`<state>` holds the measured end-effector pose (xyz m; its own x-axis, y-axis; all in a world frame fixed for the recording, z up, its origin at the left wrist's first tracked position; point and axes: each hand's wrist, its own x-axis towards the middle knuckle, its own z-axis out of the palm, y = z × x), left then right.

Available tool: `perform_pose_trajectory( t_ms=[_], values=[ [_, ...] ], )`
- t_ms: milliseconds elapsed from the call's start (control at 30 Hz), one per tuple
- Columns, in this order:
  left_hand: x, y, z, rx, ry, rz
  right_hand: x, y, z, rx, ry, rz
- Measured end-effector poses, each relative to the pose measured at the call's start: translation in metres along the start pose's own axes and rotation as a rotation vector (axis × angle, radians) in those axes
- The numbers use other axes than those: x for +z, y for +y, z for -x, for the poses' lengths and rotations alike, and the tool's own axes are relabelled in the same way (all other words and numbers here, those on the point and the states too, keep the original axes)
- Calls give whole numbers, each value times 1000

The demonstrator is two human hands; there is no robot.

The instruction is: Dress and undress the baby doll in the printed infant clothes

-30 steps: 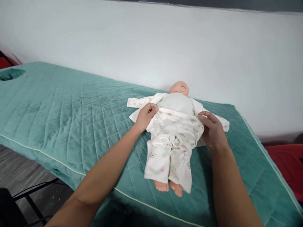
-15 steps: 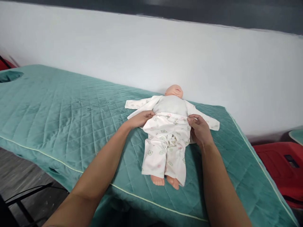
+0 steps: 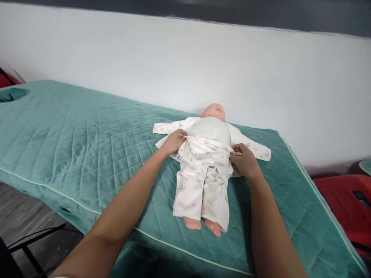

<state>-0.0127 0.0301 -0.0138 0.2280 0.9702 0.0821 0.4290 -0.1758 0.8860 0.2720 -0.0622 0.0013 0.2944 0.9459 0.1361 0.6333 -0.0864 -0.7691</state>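
Observation:
A baby doll (image 3: 213, 111) lies on its back, its bare feet pointing toward me. It wears a white printed long-sleeved top (image 3: 249, 147), spread open at the sides over a pale torso. White printed baby pants (image 3: 199, 181) cover its legs up to the waist. At the left end of the waistband, my left hand (image 3: 175, 141) pinches the fabric. My right hand (image 3: 244, 159) is closed on the waistband's right end, thumb and fingers together at the edge. The doll's hands are hidden in the sleeves.
Under the doll is a bed with a green quilted cover (image 3: 87, 143), its left end showing a hole (image 3: 13, 94). A white wall (image 3: 174, 58) rises behind. A red case-like object (image 3: 344, 208) stands at the right, and a black metal frame (image 3: 31, 241) at lower left.
My left hand has lifted its side of the waistband slightly upward and inward. My right hand has shifted slightly down, and the waistband is pulled tauter, with more folds below it.

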Motion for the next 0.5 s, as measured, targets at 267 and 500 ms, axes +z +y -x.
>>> perform_pose_trajectory(
  t_ms=[267, 500],
  values=[
    [-3, 21, -24, -43, -182, -252, 5, -2, -2, 132, -47, 98],
    [-12, 20, -16, -26, -398, 82, 7, -11, 9, 166, -160, -373]
  ],
)
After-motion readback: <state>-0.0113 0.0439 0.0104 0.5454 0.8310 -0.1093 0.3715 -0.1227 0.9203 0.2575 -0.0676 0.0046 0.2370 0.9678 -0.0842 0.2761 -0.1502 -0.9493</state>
